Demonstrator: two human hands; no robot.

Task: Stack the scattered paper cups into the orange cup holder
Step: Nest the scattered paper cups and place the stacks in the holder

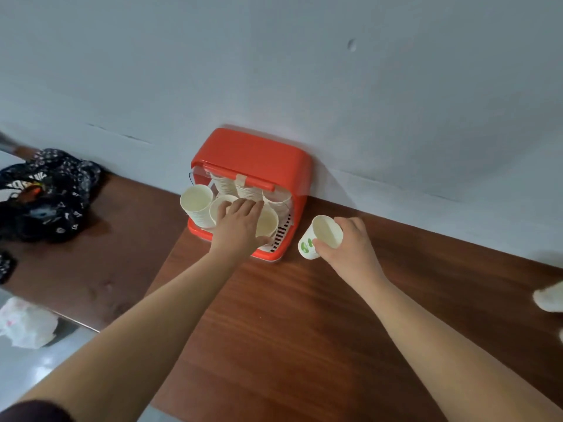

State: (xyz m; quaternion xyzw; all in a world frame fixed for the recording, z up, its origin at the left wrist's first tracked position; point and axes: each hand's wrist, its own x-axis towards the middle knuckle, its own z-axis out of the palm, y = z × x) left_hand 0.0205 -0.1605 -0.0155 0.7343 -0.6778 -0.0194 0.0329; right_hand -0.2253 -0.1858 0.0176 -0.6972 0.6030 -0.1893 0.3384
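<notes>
Orange cup holder [253, 150] – left hand [240, 226] grip round inner cup [269, 222], right hand [350, 248] grip holding green-printed cup [323, 234]

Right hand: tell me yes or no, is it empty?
No, the right hand grips a paper cup beside the orange cup holder.

no legible text, only blurred white lettering on the black cloth [45, 190]

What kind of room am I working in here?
Probably a home or small office corner: a wooden table against a plain white wall, dark patterned clothing heaped to the left, a plastic bag nearby.
</notes>
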